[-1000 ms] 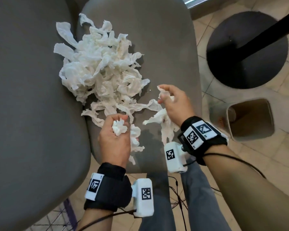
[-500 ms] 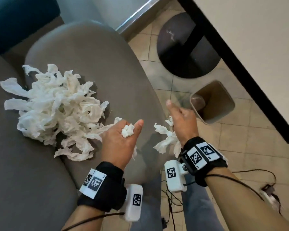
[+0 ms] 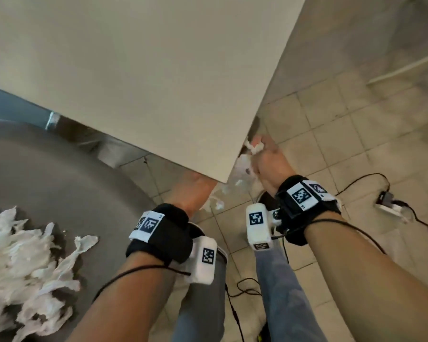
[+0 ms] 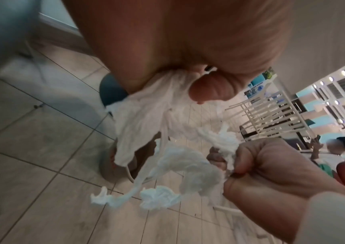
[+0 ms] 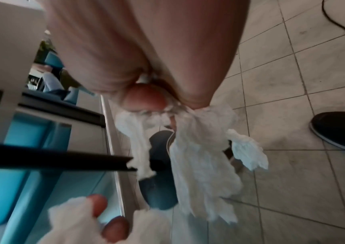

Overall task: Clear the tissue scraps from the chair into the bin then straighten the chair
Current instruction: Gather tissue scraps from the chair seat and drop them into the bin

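White tissue scraps (image 3: 22,267) lie piled on the grey chair seat (image 3: 59,181) at lower left. My left hand (image 3: 195,191) reaches off the seat, its fingers hidden under the table corner; in the left wrist view my left hand (image 4: 188,79) grips a hanging bunch of tissue (image 4: 146,115). My right hand (image 3: 265,156) is just right of that corner and grips another bunch of tissue (image 5: 198,148) that dangles over the tiled floor. A beige bin (image 4: 109,161) shows blurred behind the left hand's tissue.
A large pale table top (image 3: 146,70) fills the upper head view and hides what is below it. Its black edge (image 5: 63,158) runs beside my right hand. Cables and a plug strip (image 3: 391,206) lie on the tiles (image 3: 356,144) at right. My shoes and jeans are below the wrists.
The view has swung right, away from the chair. Both hands have carried their tissue off the seat to the table corner; the left hand's fingers now sit under the table top.
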Action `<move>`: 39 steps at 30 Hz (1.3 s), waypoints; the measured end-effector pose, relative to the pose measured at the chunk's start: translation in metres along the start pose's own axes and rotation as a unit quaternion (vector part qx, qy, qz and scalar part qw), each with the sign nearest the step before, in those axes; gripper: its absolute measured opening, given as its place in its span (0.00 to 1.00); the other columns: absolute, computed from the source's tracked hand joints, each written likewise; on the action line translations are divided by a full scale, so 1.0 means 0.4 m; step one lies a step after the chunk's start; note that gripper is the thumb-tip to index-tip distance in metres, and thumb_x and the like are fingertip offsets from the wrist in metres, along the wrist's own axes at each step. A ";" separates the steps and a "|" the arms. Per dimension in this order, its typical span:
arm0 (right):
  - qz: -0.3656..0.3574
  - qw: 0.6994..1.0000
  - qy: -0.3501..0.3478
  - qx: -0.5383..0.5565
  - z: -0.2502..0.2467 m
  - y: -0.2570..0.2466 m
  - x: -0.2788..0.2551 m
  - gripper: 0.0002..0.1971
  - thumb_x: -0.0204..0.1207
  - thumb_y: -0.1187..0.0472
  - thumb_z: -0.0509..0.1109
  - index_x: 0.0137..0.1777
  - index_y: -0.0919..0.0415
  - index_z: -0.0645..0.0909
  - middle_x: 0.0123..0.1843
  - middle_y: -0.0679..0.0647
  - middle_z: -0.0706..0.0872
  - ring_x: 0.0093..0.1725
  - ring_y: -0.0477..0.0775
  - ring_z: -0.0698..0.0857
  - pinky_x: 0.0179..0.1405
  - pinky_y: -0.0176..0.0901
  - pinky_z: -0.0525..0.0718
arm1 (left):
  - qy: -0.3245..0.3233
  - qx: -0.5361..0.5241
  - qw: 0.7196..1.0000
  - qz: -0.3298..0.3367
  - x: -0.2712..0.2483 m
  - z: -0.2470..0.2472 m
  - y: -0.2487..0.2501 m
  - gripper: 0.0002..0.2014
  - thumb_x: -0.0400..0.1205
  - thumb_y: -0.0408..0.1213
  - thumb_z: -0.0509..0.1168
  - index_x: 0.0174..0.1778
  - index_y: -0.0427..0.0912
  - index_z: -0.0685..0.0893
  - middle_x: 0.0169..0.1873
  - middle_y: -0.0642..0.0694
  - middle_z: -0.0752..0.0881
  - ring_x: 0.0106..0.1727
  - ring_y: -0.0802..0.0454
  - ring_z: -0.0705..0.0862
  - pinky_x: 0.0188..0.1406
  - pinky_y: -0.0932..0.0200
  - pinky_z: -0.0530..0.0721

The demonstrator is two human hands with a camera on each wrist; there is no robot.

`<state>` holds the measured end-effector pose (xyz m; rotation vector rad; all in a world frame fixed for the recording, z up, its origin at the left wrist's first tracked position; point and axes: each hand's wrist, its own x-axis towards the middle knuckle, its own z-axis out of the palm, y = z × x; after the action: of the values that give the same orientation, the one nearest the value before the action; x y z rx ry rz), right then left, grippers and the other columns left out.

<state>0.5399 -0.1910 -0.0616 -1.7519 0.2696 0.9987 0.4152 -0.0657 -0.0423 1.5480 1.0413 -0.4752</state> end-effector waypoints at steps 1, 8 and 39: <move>-0.010 1.000 0.011 0.013 -0.024 0.005 0.025 0.22 0.71 0.84 0.50 0.40 0.55 0.71 0.23 0.47 0.76 0.20 0.41 0.74 0.16 0.31 0.70 | -0.008 0.018 1.000 -0.005 0.028 0.026 0.015 0.28 0.78 0.48 0.66 0.74 0.48 0.72 0.65 0.46 0.81 0.66 0.45 0.80 0.68 0.50 0.78; -0.044 0.988 0.029 0.143 -0.103 0.034 0.197 0.19 0.56 0.75 0.56 0.33 0.48 0.74 0.42 0.56 0.80 0.46 0.61 0.82 0.37 0.54 0.82 | 0.038 0.082 0.987 0.136 0.230 0.152 0.091 0.33 0.72 0.19 0.59 0.72 0.49 0.67 0.66 0.39 0.77 0.67 0.42 0.79 0.67 0.36 0.82; 0.110 0.964 -0.108 -0.217 -0.318 0.449 0.116 0.23 0.75 0.66 0.74 0.67 0.45 0.79 0.56 0.49 0.89 0.59 0.50 0.86 0.55 0.42 0.83 | -0.015 0.194 0.981 0.015 0.105 0.181 -0.268 0.22 0.84 0.38 0.65 0.70 0.65 0.73 0.66 0.57 0.76 0.65 0.57 0.79 0.65 0.56 0.81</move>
<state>0.5232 -0.3638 -0.2044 -2.0095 0.1109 1.4863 0.3669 -0.1237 -0.1556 1.8893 0.9361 -0.7101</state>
